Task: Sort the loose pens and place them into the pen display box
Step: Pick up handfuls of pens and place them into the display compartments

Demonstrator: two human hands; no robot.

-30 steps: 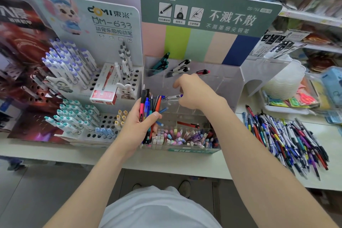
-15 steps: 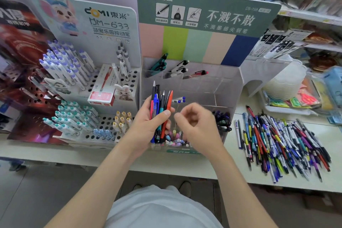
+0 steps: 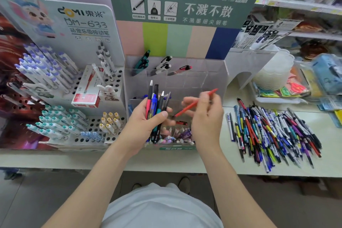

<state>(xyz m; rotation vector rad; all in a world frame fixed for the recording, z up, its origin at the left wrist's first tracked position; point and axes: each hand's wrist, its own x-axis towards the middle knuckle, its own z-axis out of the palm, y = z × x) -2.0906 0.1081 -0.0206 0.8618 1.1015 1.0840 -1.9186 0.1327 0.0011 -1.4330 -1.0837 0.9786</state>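
Note:
My left hand (image 3: pixel 146 122) grips a bundle of pens (image 3: pixel 155 102), red, blue, black and teal, held upright in front of the clear pen display box (image 3: pixel 207 79). My right hand (image 3: pixel 205 114) pinches a single red pen (image 3: pixel 194 104), tilted with its tip up to the right. The box's top row holds teal pens (image 3: pixel 142 62), black-and-white pens (image 3: pixel 162 64) and a red-tipped pen (image 3: pixel 182 69). Its bottom row holds pastel pens (image 3: pixel 175 138), partly hidden by my hands. A large pile of loose pens (image 3: pixel 272 133) lies on the counter to the right.
A white peg-hole display (image 3: pixel 103 98) with purple, teal and yellow pens stands left of the box, with a red-and-white pen carton (image 3: pixel 87 90) on it. A clear stand (image 3: pixel 246 68), stacked plastic containers (image 3: pixel 273 72) and packaged goods sit at the right. The counter's front edge (image 3: pixel 166 167) runs below.
My right hand left the box's middle row, came back to the bundle and drew the red pen out of it. The bundle in my left hand shifted slightly right.

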